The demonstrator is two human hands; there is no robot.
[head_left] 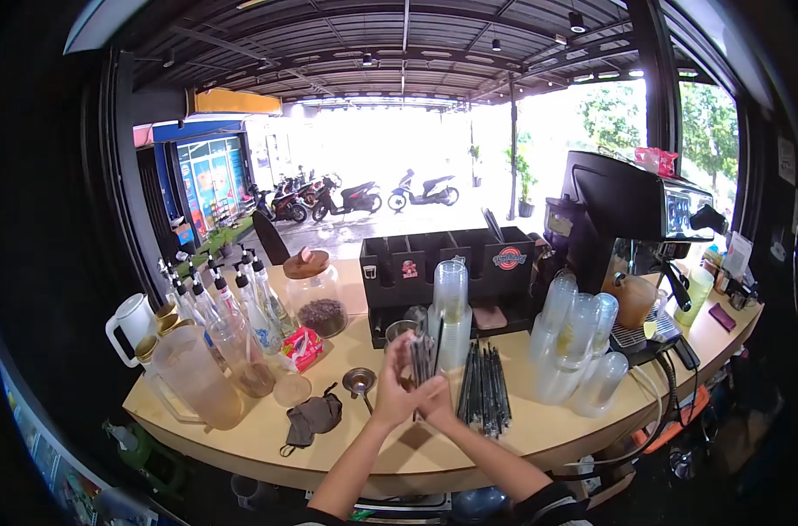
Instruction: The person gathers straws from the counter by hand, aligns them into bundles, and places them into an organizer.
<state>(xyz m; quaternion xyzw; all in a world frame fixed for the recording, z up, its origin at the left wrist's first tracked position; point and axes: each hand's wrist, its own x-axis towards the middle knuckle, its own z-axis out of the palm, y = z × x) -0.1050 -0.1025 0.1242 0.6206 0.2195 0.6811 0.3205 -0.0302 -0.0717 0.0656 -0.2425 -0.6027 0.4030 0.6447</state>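
Left hand [399, 386]: fingers curled in around the bundle, closed to its thickness.
Right hand [435, 401]: against the left at the bundle's lower end; its fingers are partly hidden and blurred, so I cannot tell how far they close.
Bundle: slim black sticks in clear wrapping [424, 352], near upright, above the pale wood-coloured worktop [364, 451].
Pile: loose slim black wrapped sticks [484, 386], lying roughly side by side, just right of the hands.
Behind: tall stack of clear plastic cups [452, 337]; black compartmented caddy [390, 272].
Left side: crumpled dark grey cloth item [314, 421].
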